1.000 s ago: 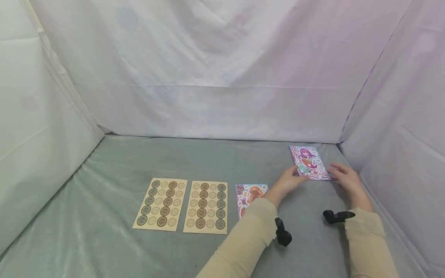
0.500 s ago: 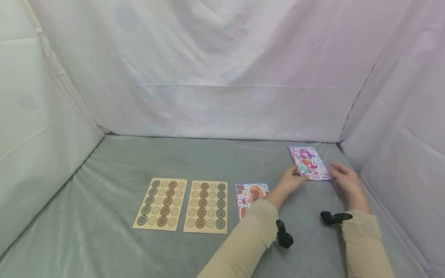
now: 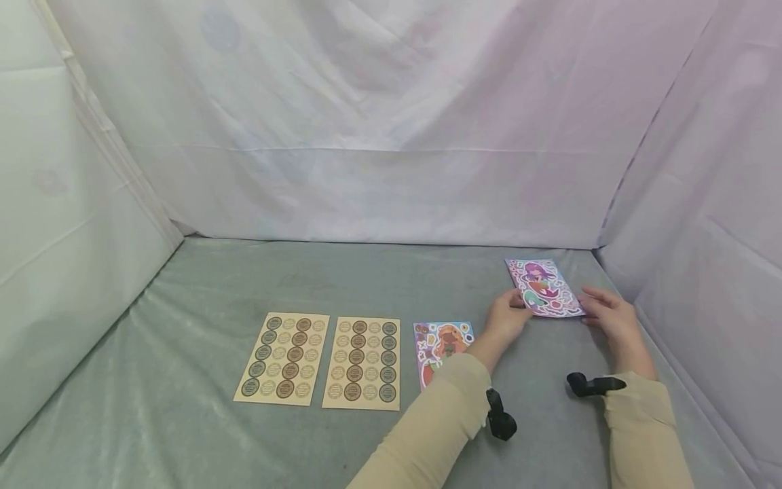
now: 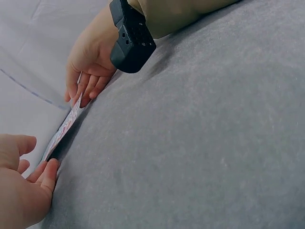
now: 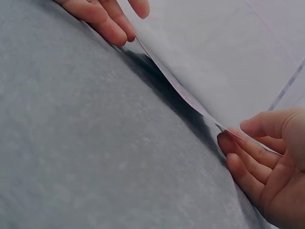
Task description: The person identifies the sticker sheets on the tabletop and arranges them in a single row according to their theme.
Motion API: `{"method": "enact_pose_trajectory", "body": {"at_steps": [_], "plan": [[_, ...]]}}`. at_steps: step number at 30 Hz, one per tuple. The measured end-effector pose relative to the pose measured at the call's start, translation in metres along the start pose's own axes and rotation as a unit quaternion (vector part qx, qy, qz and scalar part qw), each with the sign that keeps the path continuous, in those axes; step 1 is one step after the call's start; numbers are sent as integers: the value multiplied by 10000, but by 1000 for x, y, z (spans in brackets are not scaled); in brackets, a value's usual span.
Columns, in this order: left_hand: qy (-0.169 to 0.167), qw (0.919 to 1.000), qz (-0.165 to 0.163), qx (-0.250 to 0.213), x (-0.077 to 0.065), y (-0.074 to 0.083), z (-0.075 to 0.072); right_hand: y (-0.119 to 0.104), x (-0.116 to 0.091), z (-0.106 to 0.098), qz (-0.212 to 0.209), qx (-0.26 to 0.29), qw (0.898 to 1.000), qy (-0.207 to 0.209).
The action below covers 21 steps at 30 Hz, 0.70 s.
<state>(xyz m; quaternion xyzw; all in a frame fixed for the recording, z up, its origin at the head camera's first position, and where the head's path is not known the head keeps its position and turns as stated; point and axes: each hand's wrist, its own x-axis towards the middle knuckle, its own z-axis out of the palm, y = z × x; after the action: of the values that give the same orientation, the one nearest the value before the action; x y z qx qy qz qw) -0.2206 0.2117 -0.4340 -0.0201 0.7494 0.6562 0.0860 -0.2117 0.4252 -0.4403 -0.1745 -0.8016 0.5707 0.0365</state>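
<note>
A purple sticker sheet with a mermaid-like figure lies between my two hands at the back right. My left hand has fingertips at its left edge, the thumb held apart from the paper in the left wrist view. At the opposite edge, the fingers of my right hand reach beneath the sheet, its thumb just above. Seen edge-on in the right wrist view, the paper bows and stands a little off the cloth. A second colourful sticker sheet is partly hidden by my left forearm.
Two tan sheets of round stickers, one at the left and one nearer the middle, lie flat on the grey cloth. White curtains enclose the back and both sides. Dark wrist cameras project from the sleeves.
The purple sheet has shifted very slightly toward me and to the right at its near edge. My left thumb has drawn back from its near corner. Other sheets have not moved.
</note>
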Motion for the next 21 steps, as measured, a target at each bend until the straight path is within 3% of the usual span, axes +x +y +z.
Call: {"method": "enact_pose_trajectory", "body": {"at_steps": [9, 16, 21], "plan": [[285, 9992, -274, 57, 0, 0, 0, 1, -1, 0, -63, 923, 9952, -314], [470, 9980, -366, -215, 1, -2, -2, 0, -3, 0, 48, 1191, 9920, -414], [456, 9967, -333, -586, 2, -5, -4, -1, -7, 2, -106, 1411, 9886, -507]]}}
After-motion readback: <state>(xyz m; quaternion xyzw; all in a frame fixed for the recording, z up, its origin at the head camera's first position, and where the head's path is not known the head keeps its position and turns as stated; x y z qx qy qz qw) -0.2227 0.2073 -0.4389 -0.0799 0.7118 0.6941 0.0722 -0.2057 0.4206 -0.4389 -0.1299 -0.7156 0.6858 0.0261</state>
